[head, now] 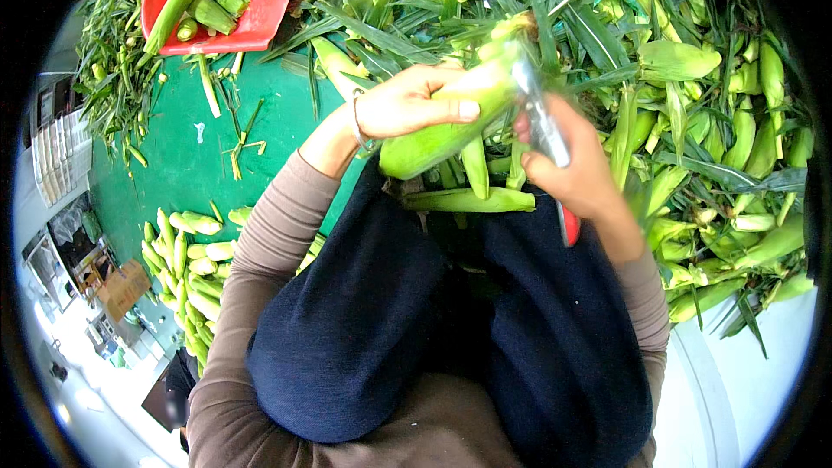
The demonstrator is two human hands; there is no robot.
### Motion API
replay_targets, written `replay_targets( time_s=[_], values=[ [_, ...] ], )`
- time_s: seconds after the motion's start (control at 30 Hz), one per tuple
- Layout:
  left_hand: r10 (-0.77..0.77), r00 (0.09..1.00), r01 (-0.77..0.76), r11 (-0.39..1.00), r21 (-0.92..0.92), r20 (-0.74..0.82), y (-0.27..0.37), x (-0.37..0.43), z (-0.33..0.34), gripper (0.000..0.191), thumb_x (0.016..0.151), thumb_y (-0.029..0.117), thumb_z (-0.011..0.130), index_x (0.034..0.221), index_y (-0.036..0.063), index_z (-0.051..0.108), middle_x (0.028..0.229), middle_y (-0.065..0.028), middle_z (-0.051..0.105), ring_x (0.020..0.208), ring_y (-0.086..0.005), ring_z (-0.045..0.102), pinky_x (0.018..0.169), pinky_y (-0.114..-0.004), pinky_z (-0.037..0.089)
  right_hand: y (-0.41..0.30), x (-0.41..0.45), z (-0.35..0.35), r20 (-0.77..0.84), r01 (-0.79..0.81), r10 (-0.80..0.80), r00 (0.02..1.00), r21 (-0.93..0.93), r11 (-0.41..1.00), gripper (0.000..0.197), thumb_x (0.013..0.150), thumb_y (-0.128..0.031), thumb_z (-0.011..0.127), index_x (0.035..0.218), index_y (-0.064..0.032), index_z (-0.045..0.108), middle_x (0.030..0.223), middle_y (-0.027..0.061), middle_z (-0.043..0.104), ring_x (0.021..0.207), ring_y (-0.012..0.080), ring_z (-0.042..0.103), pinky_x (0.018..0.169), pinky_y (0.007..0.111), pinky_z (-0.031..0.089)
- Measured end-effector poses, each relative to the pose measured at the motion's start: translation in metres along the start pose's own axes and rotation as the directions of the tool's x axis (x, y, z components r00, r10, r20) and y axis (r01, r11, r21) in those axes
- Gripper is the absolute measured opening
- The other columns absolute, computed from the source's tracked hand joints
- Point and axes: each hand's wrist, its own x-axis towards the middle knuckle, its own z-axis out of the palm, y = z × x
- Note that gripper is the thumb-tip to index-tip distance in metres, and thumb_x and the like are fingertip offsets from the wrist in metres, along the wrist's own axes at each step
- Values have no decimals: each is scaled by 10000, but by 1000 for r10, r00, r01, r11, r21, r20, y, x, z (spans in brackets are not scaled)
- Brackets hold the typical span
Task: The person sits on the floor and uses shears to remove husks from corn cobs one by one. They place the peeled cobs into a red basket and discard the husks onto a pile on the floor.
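Observation:
My left hand (416,104) is closed round a large ear of corn in its green husk (429,136), thumb on top. The ear slants up to the right over my knees. In my right hand (565,156) is a hand tool with a metal body and a red handle end (546,130); its blurred metal tip lies against the upper end of the ear. The blur hides whether it is a knife or a pair of shears. Just below the held ear, a narrow husked ear (481,200) lies crosswise between my knees.
A red scoop-like container (260,32) with several husked ears stands at the upper left on a green surface (162,136). Husked ears (195,266) are piled at the lower left. Corn ears and leaves (715,143) are heaped ahead and on the right. Another person's dark sleeve (181,380) shows at the lower left.

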Motion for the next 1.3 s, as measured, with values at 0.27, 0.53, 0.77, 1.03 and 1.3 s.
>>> replay_targets(
  time_s=[0.27, 0.53, 0.77, 1.03, 1.3],
  values=[
    [-149, 987, 157, 802, -577, 61, -12, -3, 8, 528, 854, 369, 482, 1217, -15, 477, 950, -164, 608, 792, -252, 631, 737, -345, 518, -22, -1, 6, 64, -65, 80, 995, -215, 975, 254, 703, -98, 579, 940, -21, 532, 632, 125, 542, 526, 244, 545, 542, 348, 456],
    [-159, 982, -72, 179, -981, -101, -55, -8, -33, 525, 865, 399, 401, 1183, -7, 499, 922, -128, 597, 812, -261, 605, 754, -384, 516, 38, -35, -67, -318, -408, 266, 910, -569, 714, 624, 701, -237, 710, 1205, 33, 459, 1070, 192, 555, 950, 316, 564, 809, 410, 459],
    [-224, 910, -336, 97, -937, -349, -46, 2, -36, 443, 860, 348, 404, 1096, -10, 516, 1004, -148, 588, 912, -293, 585, 854, -439, 475, 6, 4, -5, 258, -247, 230, 938, 36, 968, 642, 810, -275, 676, 1289, 52, 399, 1302, 213, 435, 1170, 294, 459, 962, 395, 400],
    [-251, 859, -390, 245, -888, -446, -63, 2, -19, 699, 891, 560, 381, 1284, -17, 415, 1230, -214, 521, 1132, -326, 519, 994, -469, 399, 5, 23, 76, 245, -301, 196, 950, 543, 784, 520, 773, -103, 715, 1170, 54, 418, 1068, 121, 589, 954, 169, 589, 831, 310, 491],
    [-258, 890, -333, 197, -922, -377, -65, -33, 9, 515, 954, 480, 352, 1276, 96, 471, 1127, -84, 609, 955, -206, 624, 831, -344, 526, -3, 111, 5, 149, 377, -350, 925, -478, 793, 214, 830, -186, 576, 906, 10, 612, 838, 178, 627, 780, 327, 602, 717, 423, 475]
  ],
)
